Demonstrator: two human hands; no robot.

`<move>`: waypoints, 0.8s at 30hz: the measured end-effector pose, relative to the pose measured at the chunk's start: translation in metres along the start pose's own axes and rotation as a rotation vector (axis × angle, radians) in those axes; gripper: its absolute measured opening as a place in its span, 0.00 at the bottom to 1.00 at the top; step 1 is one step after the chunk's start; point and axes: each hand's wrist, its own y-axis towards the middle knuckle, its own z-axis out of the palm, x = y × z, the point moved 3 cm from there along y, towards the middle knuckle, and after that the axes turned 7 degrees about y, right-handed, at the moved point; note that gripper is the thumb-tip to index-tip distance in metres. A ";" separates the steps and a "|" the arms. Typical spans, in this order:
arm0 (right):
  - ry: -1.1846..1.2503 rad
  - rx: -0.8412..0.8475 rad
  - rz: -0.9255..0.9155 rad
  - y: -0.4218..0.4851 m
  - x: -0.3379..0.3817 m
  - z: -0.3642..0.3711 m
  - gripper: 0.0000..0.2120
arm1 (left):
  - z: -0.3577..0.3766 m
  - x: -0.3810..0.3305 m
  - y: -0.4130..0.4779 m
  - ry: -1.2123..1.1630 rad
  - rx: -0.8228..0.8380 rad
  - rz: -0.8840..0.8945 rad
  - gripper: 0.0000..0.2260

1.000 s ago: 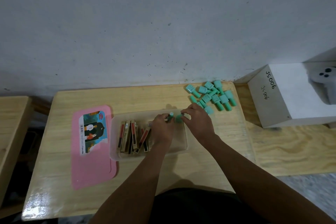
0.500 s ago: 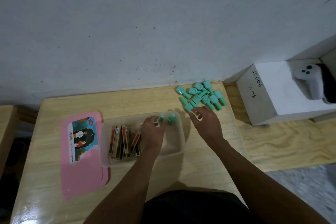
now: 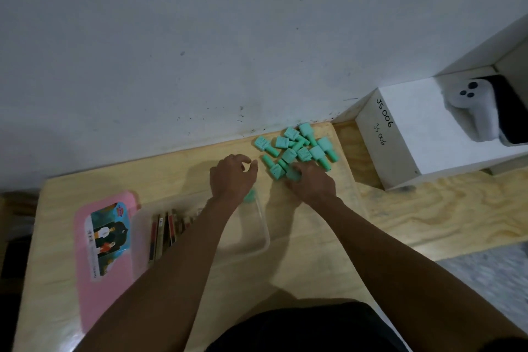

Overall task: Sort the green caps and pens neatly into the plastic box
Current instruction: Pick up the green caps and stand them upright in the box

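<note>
Beside the wall, at the far right of the pale wooden table (image 3: 285,274), lies the heap of green plastic caps (image 3: 297,151). The right hand (image 3: 313,184) pinches one at its near edge; the left hand (image 3: 233,177) hovers loosely curled, empty. Best lift one cap cleanly, without scattering neighbours, then stand it in the clear plastic box (image 3: 264,226) beside the green cap (image 3: 250,196) already there.

Green caps (image 3: 297,148) heaped beyond the clear plastic box (image 3: 264,226).
</note>
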 end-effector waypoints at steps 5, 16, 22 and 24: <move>-0.032 0.022 -0.082 0.008 -0.003 0.001 0.21 | 0.020 -0.023 0.027 0.184 0.212 -0.087 0.18; 0.663 0.087 0.108 -0.005 -0.029 -0.024 0.08 | 0.051 -0.047 0.037 0.197 0.370 -0.271 0.22; 1.089 0.278 0.183 -0.023 -0.012 -0.051 0.10 | 0.047 -0.047 0.039 0.061 0.371 -0.251 0.16; 1.099 0.293 0.158 -0.027 -0.007 -0.059 0.08 | 0.037 -0.048 0.037 -0.035 0.333 -0.157 0.10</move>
